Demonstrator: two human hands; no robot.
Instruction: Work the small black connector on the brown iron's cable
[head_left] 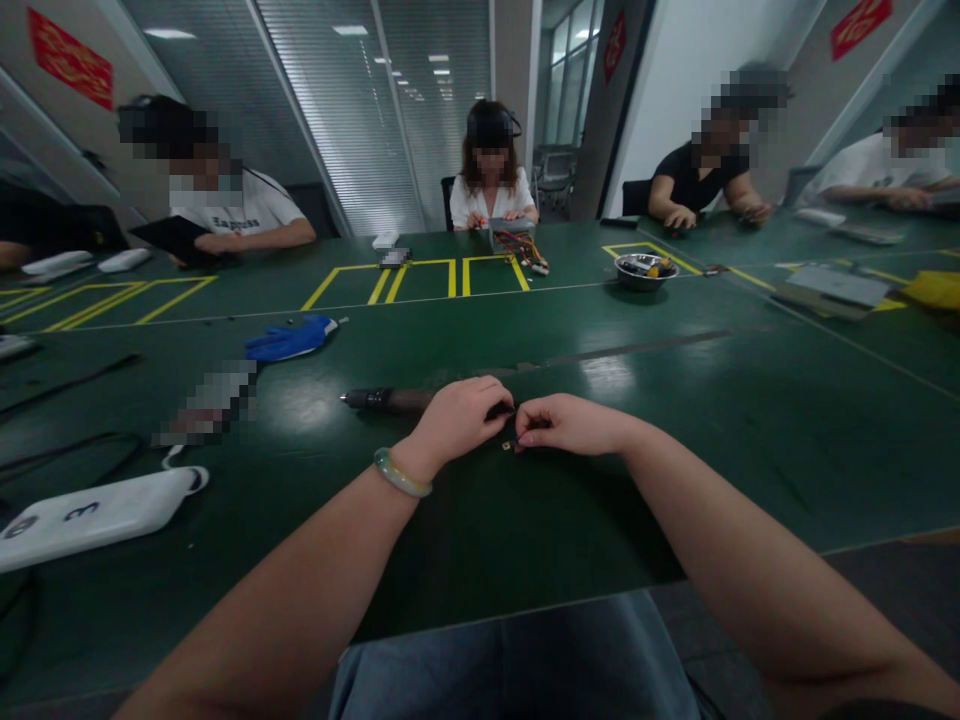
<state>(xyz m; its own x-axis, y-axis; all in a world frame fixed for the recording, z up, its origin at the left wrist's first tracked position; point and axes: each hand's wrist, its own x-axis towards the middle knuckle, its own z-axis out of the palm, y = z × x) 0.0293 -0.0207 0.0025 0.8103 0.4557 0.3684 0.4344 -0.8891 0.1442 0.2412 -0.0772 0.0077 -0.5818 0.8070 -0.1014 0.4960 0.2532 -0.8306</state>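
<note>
Over the green table point(480, 540), my left hand point(465, 420) and my right hand point(574, 422) meet close together, fingertips almost touching. Between thumb and finger, the right pinches a small part with a yellowish, squarish tip point(508, 446); its exact kind is too small to tell. The left is closed too, thumb against fingers, and whatever may be in it is hidden. A dark, pen-shaped electric screwdriver point(382, 400) lies just beyond my left hand, its back end covered by that hand. A jade-like bangle point(401, 474) circles my left wrist.
A blue glove point(292, 340), a blurred-out phone point(214, 400) and a white power bank point(97, 515) with cables lie leftward. A metal bowl point(646, 272) of small parts stands beyond my right hand. Several people sit opposite; one handles a grey box with coloured wires point(514, 240).
</note>
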